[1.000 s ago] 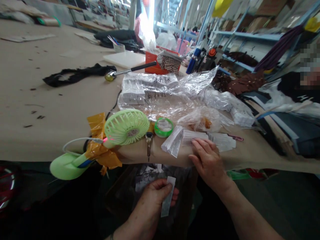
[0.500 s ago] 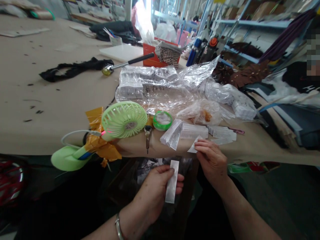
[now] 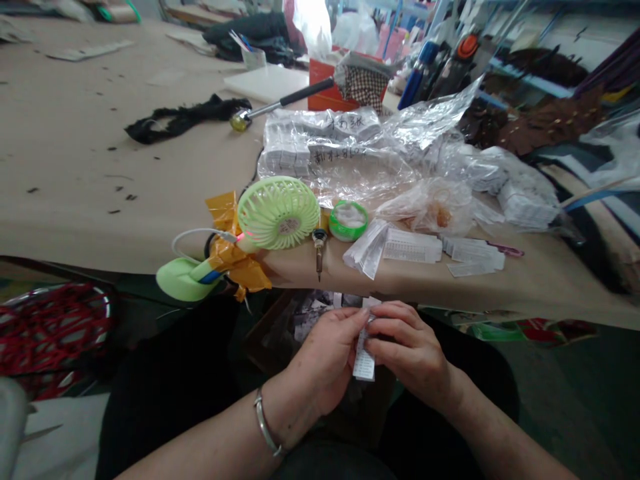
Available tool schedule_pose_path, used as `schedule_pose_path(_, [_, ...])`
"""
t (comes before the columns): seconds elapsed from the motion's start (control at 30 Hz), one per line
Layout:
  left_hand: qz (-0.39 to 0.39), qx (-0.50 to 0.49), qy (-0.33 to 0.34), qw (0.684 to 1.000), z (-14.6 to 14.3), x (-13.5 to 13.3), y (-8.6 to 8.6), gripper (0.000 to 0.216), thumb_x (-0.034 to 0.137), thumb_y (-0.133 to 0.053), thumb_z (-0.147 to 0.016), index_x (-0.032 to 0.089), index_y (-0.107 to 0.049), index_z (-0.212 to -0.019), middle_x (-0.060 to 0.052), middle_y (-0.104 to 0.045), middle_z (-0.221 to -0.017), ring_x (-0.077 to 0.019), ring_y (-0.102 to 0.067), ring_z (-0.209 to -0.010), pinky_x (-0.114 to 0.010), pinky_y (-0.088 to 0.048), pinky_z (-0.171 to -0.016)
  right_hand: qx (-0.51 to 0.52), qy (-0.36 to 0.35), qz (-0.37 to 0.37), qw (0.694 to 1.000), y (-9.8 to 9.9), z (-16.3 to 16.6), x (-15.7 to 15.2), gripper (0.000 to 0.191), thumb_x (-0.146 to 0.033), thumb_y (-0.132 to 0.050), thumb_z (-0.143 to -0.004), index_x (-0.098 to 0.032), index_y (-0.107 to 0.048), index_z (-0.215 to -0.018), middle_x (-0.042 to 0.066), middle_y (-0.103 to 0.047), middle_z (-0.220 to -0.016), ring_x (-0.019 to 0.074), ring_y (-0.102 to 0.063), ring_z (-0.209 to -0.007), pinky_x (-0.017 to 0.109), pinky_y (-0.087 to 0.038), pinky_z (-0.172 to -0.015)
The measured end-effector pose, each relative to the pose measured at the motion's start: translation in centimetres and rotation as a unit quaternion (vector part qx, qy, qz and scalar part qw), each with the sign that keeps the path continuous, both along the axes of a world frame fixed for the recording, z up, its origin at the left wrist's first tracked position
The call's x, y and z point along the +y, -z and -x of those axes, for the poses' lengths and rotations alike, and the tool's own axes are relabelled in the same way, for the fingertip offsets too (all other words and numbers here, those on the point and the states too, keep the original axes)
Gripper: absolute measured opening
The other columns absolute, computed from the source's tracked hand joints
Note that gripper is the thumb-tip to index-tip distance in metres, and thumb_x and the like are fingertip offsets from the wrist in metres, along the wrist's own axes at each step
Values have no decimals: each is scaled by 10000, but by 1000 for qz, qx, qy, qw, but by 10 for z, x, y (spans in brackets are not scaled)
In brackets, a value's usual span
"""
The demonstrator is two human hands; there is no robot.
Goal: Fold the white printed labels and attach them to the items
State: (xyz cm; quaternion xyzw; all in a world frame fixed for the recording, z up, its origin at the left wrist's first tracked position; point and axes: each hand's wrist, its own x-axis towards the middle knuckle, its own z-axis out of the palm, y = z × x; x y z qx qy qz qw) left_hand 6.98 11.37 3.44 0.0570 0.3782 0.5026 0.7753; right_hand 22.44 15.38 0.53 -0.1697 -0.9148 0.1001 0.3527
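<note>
Over my lap, just off the table's front edge, both hands meet around thin white printed labels (image 3: 365,365). My left hand (image 3: 320,353), with a bangle at the wrist, pinches them between thumb and fingers. From the other side my right hand (image 3: 417,350) has its fingers closed on the labels' upper part. How many labels lie together is hidden by the fingers. Above the hands, a fanned bundle of labels (image 3: 367,250), a printed stack (image 3: 413,247) and another loose stack (image 3: 475,255) lie near the table edge.
A green fan (image 3: 280,213) is taped at the edge, beside a pointed metal-tipped tool (image 3: 319,253) and a round green tub (image 3: 349,222). Behind them lie clear plastic bags (image 3: 360,177) of labels. A red woven basket (image 3: 55,327) stands low at left.
My right hand has left the label stacks and come down to my left hand, bringing a label against the one held there. The view has shifted, so the table appears farther right.
</note>
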Motion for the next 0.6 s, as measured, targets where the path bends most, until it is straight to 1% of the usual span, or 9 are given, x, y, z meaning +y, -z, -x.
schedule_pose_path(0.1, [2, 11, -6, 1000, -3, -1, 3, 182, 207, -754, -641, 70, -687, -741, -49, -645, -647, -78, -557, -530, -162, -408, -502, 8, -8, 11, 1000, -1, 2, -2, 105, -116, -618, -837, -208, -667, -854, 34, -695, -900, 208, -590, -1047, 392, -504, -894])
schedule_pose_path(0.2, [8, 20, -7, 1000, -5, -2, 3, 146, 182, -739, -663, 78, -675, -744, -37, -638, -636, -74, -556, -518, -152, -405, -487, 12, -12, 17, 1000, -5, 5, -6, 131, -87, -611, -831, -199, -661, -874, 38, -696, -895, 213, -582, -1059, 382, -513, -896])
schedule_pose_path(0.27, [16, 34, -8, 999, -6, -2, 2, 125, 181, -716, -704, 87, -670, -773, -39, -648, -639, -81, -574, -526, -155, -426, -493, 4, -5, 17, 1000, -9, 1, -7, 164, -101, -606, -837, -197, -648, -962, 45, -698, -929, 219, -578, -1068, 388, -516, -903])
schedule_pose_path(0.33, [31, 62, -2, 998, -5, -2, 1, 113, 196, -679, -761, 97, -661, -811, -56, -674, -663, -102, -602, -537, -182, -470, -517, -3, 26, 12, 1000, -12, -11, -2, 257, -139, -596, -850, -200, -601, -1099, 60, -689, -992, 234, -564, -1094, 414, -513, -917])
schedule_pose_path(0.37, [47, 81, 8, 996, -5, -1, 1, 106, 194, -655, -785, 102, -654, -837, -64, -687, -679, -116, -616, -540, -216, -503, -541, -5, 62, 5, 998, -12, -21, 3, 307, -159, -581, -862, -203, -566, -1166, 72, -677, -1028, 243, -552, -1114, 435, -505, -926])
schedule_pose_path(0.43, [86, 125, 21, 988, -4, 0, 2, 69, 166, -618, -814, 104, -632, -841, -89, -708, -707, -139, -640, -552, -256, -534, -567, -11, 182, -18, 983, -13, -45, 17, 382, -202, -544, -886, -198, -496, -1265, 110, -636, -1106, 272, -511, -1165, 493, -470, -952])
schedule_pose_path(0.5, [102, 143, 32, 984, -4, 0, 5, 43, 148, -602, -824, 107, -614, -825, -96, -715, -708, -148, -650, -550, -275, -548, -576, -45, 335, -50, 940, -11, -71, 32, 469, -299, -543, -892, -147, -445, -1324, 175, -571, -1201, 321, -466, -1197, 560, -420, -970])
schedule_pose_path(0.53, [105, 146, 36, 983, -4, 0, 7, 39, 147, -601, -825, 108, -608, -823, -98, -716, -708, -151, -653, -550, -279, -551, -577, -80, 377, -58, 921, -10, -83, 39, 536, -364, -562, -876, -117, -437, -1335, 203, -545, -1243, 356, -444, -1212, 589, -402, -967])
schedule_pose_path(0.6, [109, 150, 41, 982, -5, -2, 13, 42, 152, -604, -827, 112, -601, -837, -101, -720, -710, -160, -661, -561, -287, -557, -581, -140, 406, -61, 901, -6, -101, 49, 487, -367, -548, -881, -130, -488, -1303, 190, -553, -1262, 367, -455, -1200, 591, -397, -953])
